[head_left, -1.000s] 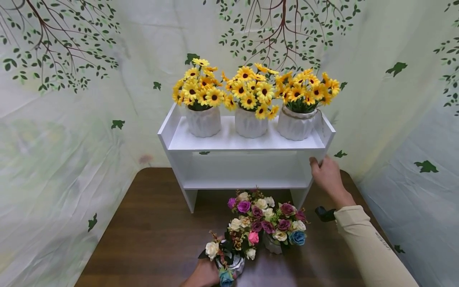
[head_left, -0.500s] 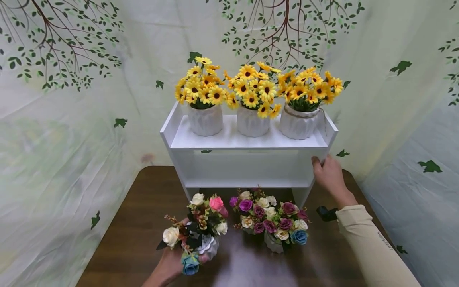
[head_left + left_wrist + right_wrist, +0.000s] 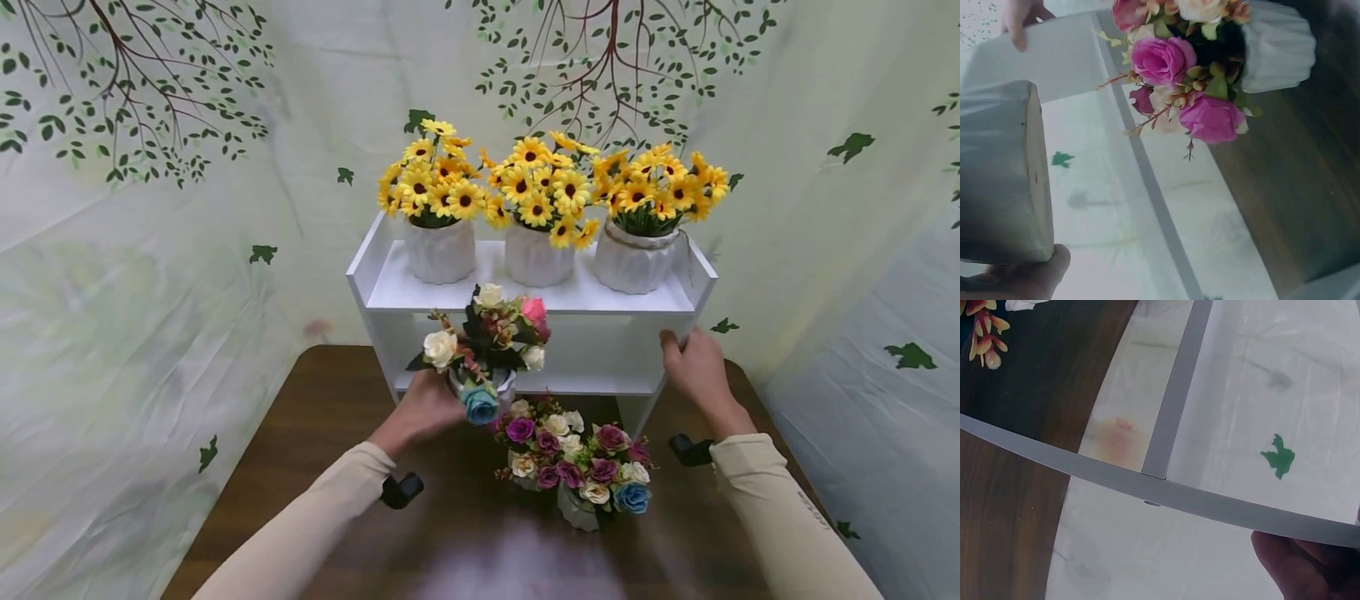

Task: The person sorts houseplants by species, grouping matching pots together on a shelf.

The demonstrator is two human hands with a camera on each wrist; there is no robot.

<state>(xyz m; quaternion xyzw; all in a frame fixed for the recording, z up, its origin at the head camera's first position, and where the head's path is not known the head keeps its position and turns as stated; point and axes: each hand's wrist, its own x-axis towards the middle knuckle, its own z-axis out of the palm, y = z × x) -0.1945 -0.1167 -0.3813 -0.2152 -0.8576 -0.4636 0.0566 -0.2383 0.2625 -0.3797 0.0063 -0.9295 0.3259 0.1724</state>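
While curled round the base of a small white pot of mixed roses (image 3: 487, 354), left hand (image 3: 422, 408) held that pot up at the centre of the head view, in front of the lower opening of the white shelf (image 3: 525, 296). Grip closed on the pot: fingers wrapped beneath it, thumb showing at the bottom left of the left wrist view, pressed to the pot's underside (image 3: 1004, 175). Bouquet upright, with a cream rose at left, a pink one at upper right, a blue one hanging low beside the hand.

Right hand (image 3: 693, 367), right of centre, clasped the shelf's right side panel, fingers bent over its front edge, thumb on the near face; seen at the lower right of the right wrist view against the white board edge (image 3: 1166, 490).

Below the held pot, on the brown table (image 3: 300, 467), stood two more pots of purple, cream and blue roses (image 3: 573, 462), close together. Along the shelf top, in the upper middle of the frame, stood three white pots of yellow sunflowers (image 3: 551, 187) side by side.
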